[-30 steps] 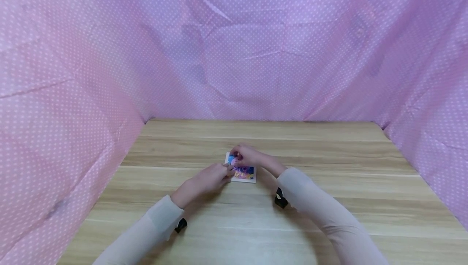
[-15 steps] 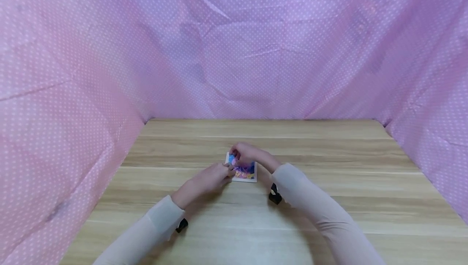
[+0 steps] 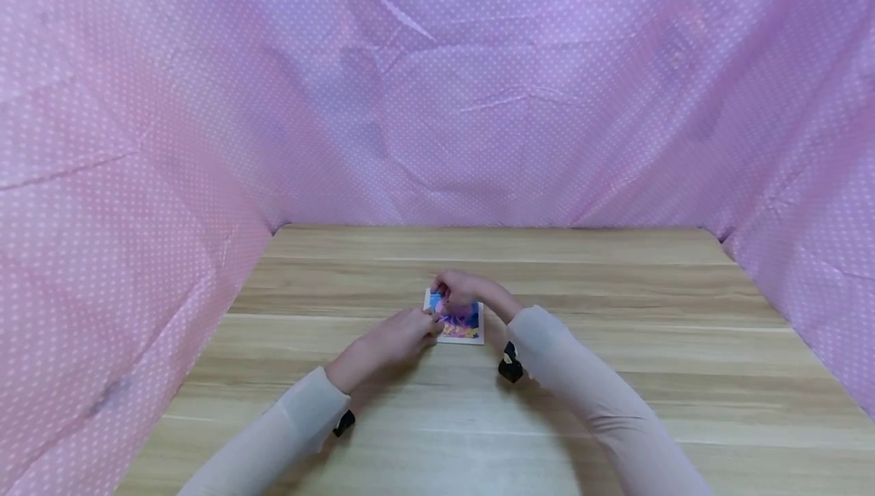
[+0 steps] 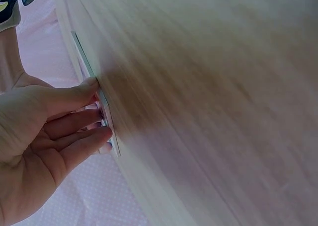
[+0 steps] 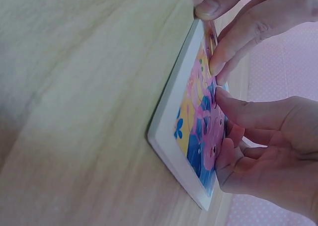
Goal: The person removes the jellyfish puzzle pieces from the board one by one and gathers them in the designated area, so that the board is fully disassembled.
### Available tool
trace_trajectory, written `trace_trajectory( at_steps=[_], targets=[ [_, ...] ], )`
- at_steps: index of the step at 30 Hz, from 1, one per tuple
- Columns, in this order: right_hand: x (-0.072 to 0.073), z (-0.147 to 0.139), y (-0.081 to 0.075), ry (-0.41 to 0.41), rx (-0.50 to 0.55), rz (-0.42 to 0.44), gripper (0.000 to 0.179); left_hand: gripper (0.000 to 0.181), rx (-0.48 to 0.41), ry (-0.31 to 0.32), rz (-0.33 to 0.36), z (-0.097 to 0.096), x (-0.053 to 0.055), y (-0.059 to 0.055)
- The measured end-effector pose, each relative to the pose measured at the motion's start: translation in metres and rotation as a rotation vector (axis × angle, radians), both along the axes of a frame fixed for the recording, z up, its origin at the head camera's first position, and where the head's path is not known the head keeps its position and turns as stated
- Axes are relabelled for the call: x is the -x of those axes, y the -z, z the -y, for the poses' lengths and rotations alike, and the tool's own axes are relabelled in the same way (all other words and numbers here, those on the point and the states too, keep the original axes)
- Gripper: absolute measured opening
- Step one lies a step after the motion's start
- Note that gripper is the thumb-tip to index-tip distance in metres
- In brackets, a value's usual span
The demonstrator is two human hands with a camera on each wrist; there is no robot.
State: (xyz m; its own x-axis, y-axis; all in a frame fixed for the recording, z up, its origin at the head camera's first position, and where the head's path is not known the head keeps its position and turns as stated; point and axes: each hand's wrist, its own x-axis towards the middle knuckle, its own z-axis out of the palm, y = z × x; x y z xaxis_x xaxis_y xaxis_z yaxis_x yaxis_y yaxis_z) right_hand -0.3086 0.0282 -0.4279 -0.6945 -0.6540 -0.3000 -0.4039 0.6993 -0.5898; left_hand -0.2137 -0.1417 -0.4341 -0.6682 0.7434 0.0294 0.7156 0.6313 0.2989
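At left, I view from afar a pale sleeve point(image 3: 287, 424) and the left hand point(image 3: 405, 333), its thumb and fingers grasping the near-left edge of a white-bordered picture board point(image 3: 461, 327). The board lies on the wood-grain tabletop point(image 3: 581, 268), its face printed with a pink cartoon figure point(image 5: 208, 154). I judge it light and stiff, its printed face perhaps slick; the plain white border offers the surest hold, at opposite edges. To the right, the right hand point(image 3: 459, 289) reaches over the far side, thumb and fingers bent against the picture; I cannot tell whether they pinch anything. A black wrist device point(image 3: 510, 364) hangs beyond.
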Motion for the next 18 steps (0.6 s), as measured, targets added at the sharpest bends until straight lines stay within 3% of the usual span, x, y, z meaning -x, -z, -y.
trace_trajectory(
  at_steps=[18],
  targets=[
    [0.0027,-0.0007,-0.0024,0.039,-0.028,0.059,0.041,0.013,-0.021,-0.04,0.041,0.0002,0.0012,0.0024]
  ],
)
